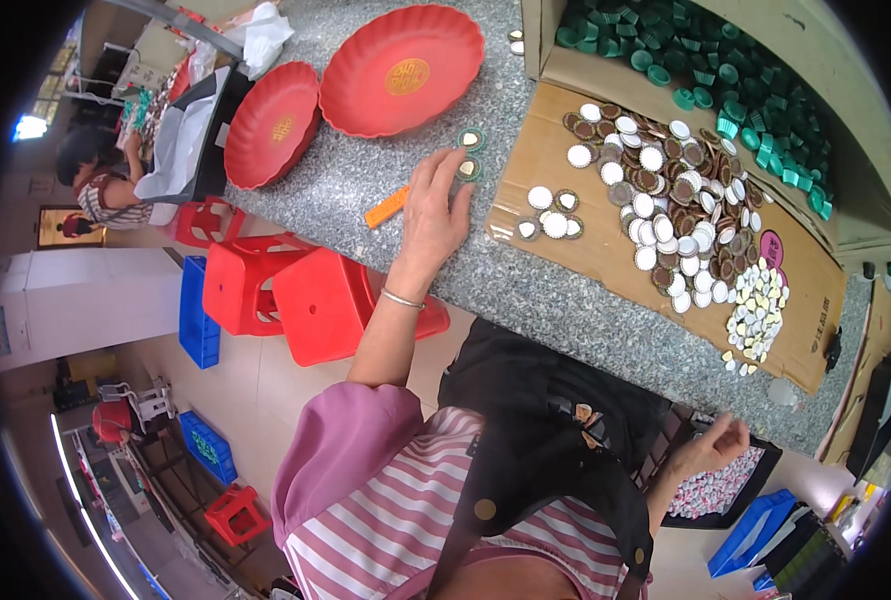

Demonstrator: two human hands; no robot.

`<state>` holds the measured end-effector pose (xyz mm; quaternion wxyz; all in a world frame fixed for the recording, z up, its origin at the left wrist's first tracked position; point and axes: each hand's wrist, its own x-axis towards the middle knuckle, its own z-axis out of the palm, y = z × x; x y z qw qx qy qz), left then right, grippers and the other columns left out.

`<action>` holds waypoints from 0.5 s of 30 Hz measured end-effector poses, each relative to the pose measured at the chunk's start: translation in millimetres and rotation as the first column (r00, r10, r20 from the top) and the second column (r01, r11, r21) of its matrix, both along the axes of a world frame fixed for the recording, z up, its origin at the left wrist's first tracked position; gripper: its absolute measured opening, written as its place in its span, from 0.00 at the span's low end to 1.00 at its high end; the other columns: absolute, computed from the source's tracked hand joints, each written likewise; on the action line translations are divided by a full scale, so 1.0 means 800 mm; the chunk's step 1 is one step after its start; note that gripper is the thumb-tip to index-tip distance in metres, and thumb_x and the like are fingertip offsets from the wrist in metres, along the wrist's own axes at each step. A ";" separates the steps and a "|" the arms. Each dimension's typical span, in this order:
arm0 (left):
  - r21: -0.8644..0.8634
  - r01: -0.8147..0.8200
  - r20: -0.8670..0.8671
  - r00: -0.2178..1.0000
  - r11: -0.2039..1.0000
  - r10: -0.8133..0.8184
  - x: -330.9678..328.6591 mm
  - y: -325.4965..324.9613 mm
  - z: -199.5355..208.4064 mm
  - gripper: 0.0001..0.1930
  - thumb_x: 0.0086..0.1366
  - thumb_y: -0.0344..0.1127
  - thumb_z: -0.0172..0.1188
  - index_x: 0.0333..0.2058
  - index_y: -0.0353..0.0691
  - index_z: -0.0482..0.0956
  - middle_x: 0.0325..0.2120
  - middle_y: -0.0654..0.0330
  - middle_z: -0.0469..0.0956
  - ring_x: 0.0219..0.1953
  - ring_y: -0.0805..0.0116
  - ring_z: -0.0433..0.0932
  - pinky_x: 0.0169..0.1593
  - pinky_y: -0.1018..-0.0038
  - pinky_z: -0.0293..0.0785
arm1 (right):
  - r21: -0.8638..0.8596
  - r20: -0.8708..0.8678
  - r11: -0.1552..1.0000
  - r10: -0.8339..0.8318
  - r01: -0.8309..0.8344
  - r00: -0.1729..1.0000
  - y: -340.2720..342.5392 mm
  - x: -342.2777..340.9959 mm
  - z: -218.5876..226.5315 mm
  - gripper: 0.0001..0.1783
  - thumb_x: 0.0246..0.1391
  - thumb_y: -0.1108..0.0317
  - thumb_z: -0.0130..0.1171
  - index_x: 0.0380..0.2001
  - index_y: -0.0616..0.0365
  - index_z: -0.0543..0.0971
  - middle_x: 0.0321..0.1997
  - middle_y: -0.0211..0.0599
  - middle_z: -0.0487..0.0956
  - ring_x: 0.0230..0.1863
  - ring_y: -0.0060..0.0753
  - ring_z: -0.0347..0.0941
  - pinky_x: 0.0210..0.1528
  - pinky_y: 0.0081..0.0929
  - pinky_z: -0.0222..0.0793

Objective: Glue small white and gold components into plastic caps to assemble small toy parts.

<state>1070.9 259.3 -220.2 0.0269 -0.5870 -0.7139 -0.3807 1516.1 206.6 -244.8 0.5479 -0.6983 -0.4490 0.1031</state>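
My left hand (434, 215) lies on the grey stone counter, fingers stretched out and slightly apart. Its fingertips are beside two small green round caps (471, 139), each with a pale heart-shaped piece inside. An orange strip (387, 207) lies against that hand's left side. Low on the right, my right hand (711, 449) is off the counter's front edge with its fingers curled together; whatever they hold, if anything, is hidden. Brown-and-white round caps (666, 200) are heaped on a flat cardboard sheet (526, 130), next to a pile of small pale hearts (758, 315).
Two red scalloped trays (406, 115) sit at the back left. Green fluted cups (706, 75) fill a box at the far right. Below the front edge are red stools (321, 305) and a dark bin (761, 475) of small pieces. Another person (106, 180) sits far left.
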 end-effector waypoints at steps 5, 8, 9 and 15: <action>0.032 0.155 -0.008 0.988 0.987 -0.155 0.026 -0.015 0.020 0.14 0.47 0.27 0.64 0.36 0.37 0.76 0.34 0.54 0.72 0.37 0.57 0.71 0.41 0.68 0.68 | 0.012 0.024 0.991 -0.137 0.137 0.990 0.017 0.056 -0.005 0.19 0.54 0.72 0.57 0.47 0.66 0.66 0.43 0.38 0.69 0.42 0.26 0.64 0.44 0.24 0.64; -0.065 0.210 0.079 0.976 0.975 -0.205 0.055 -0.021 0.029 0.15 0.46 0.30 0.66 0.35 0.37 0.77 0.32 0.56 0.72 0.36 0.59 0.69 0.39 0.70 0.67 | 0.036 -0.062 0.997 -0.064 0.066 0.996 0.030 0.068 -0.009 0.23 0.54 0.73 0.56 0.51 0.66 0.63 0.49 0.42 0.67 0.48 0.29 0.65 0.50 0.24 0.65; -0.082 0.199 0.064 0.979 0.977 -0.194 0.059 -0.022 0.024 0.15 0.46 0.30 0.67 0.35 0.37 0.77 0.32 0.57 0.72 0.35 0.59 0.69 0.39 0.70 0.67 | 0.036 -0.065 0.998 -0.057 0.060 0.996 0.032 0.076 -0.013 0.23 0.54 0.73 0.56 0.51 0.66 0.63 0.49 0.42 0.67 0.48 0.29 0.65 0.50 0.24 0.65; -0.045 0.210 0.119 0.972 0.977 -0.203 0.081 -0.005 0.001 0.15 0.45 0.31 0.67 0.33 0.38 0.75 0.31 0.58 0.73 0.35 0.59 0.69 0.38 0.68 0.66 | 0.003 0.010 0.998 -0.067 0.067 0.998 0.030 0.103 -0.003 0.26 0.52 0.75 0.58 0.53 0.66 0.61 0.53 0.46 0.65 0.53 0.34 0.64 0.55 0.30 0.64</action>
